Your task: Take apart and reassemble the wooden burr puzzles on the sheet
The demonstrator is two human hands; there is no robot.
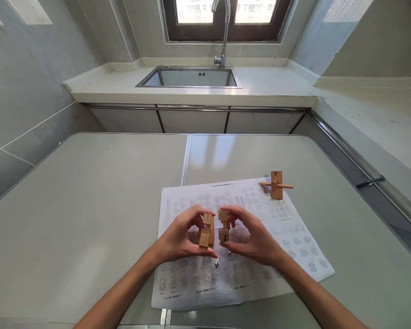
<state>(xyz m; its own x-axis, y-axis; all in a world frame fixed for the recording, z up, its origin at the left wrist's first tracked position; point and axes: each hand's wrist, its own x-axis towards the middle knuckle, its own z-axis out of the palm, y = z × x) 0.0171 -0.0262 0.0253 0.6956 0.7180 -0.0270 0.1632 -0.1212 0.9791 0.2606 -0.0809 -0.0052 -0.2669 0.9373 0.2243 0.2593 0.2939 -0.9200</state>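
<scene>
Between the thumb and fingers of my left hand (187,235) are notched wooden puzzle pieces (204,237), held close together. My right hand (248,235) pinches another notched wooden puzzle piece (223,235) upright, with a "3" marked on its lower end. A narrow gap separates the pieces in the two hands. Both hands are over a printed instruction sheet (192,292) covered with small diagrams. Near the sheet's far right corner lies a flat wooden piece (277,176) with a thin wooden rod (287,186) across it.
The sheet lies on a pale folding table (71,205) with a seam down its middle. Beyond the table are a white counter (267,82), a sink (192,86) and a tall faucet (223,41). Walls flank the left side, and a ledge (370,123) runs along the right.
</scene>
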